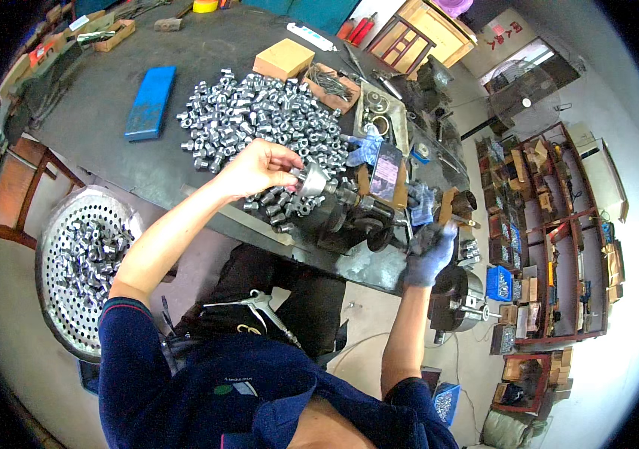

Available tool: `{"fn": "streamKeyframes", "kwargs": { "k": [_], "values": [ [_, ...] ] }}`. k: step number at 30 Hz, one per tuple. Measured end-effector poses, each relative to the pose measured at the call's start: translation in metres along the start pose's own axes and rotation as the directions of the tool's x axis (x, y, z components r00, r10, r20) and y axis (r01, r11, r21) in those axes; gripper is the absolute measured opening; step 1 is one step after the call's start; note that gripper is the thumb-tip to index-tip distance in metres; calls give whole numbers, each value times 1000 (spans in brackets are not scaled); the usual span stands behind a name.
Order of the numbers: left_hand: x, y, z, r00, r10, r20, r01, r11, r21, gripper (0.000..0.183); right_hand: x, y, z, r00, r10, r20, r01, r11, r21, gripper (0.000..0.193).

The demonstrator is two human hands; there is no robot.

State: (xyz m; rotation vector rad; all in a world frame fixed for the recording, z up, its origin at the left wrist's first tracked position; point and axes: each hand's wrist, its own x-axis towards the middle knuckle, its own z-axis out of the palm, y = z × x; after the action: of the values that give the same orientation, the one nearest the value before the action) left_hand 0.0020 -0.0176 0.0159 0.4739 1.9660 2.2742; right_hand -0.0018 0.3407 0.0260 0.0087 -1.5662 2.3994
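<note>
My bare left hand [263,168] is closed in a pinch on a small metal fitting [298,175]. It holds the fitting against the wide end of a silver cone-shaped chuck [313,180]. From the chuck a shaft runs right into a dark bench-mounted machine [357,221] at the table's near edge. At the right end of this machine is my right hand [432,253], in a blue-grey glove with dark, dirty fingers. Its fingers are curled, and what they grip is hidden. Behind my left hand lies a large heap of metal fittings [260,112], some spilling below the wrist.
A perforated round tray [50,277] with more fittings stands at the left. On the table are a blue box [150,103], a yellow block [283,58], a phone [385,172] and a blue cloth [367,146]. An air gun [260,303] lies by my lap. Shelves [574,262] stand right.
</note>
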Motion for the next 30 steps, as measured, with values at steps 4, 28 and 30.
{"fn": "streamKeyframes", "kwargs": {
  "k": [4,28,30],
  "values": [
    [-4,-6,0,990,140,-28,-132,975,180,26,51,14,15,997,66,-30,-61,987,146,38],
    [2,-8,16,992,3,-130,9,996,87,27,82,107,-40,819,-558,132,521,629,-577,16],
    [2,-10,13,989,-65,-134,81,990,117,31,106,97,-38,912,-410,34,377,800,-467,15]
  ]
}}
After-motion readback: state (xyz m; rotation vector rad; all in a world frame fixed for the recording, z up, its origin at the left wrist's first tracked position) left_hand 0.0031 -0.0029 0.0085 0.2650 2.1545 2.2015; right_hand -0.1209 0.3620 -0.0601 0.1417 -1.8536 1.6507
